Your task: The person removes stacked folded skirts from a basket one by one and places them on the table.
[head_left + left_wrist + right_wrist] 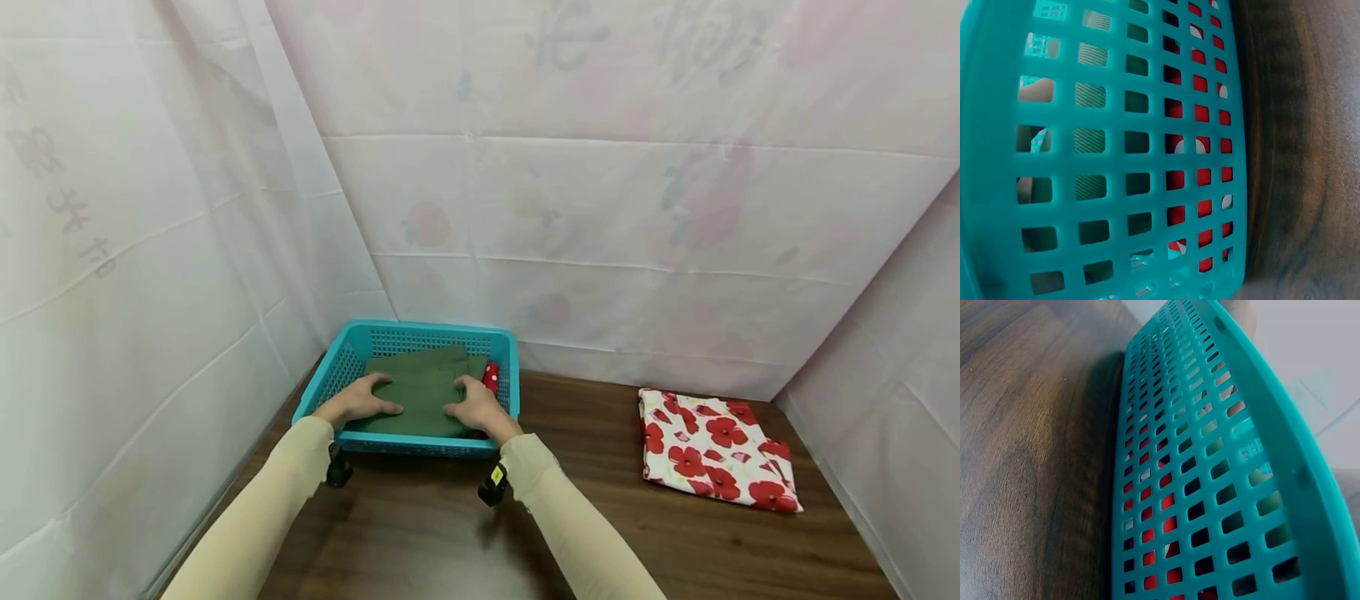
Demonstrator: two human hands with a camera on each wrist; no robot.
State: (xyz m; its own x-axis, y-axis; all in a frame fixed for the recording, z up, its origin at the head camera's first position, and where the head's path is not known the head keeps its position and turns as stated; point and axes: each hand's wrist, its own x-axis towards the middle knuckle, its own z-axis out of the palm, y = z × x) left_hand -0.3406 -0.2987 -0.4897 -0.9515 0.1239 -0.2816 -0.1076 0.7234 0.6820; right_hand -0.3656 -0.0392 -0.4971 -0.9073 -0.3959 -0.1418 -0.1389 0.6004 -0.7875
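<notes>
A folded green cloth [420,392] lies in a turquoise plastic basket [420,446] at the back left of the table. My left hand [362,400] rests on the cloth's left part, thumb and fingers spread apart. On the cloth's right part rests my right hand [477,407], its thumb also spread from the fingers. Red fabric with white dots [491,377] shows beside the green cloth. Through the basket's holes, red and white fabric [1202,113] appears below the green cloth [1090,96] in the left wrist view. In both wrist views the basket wall [1210,462] largely hides the hands.
A folded white cloth with red flowers [716,450] lies on the right of the dark wooden table [420,525]. White printed sheets [600,250] stand behind and along both sides. A black wrist device [492,485] hangs below the right wrist.
</notes>
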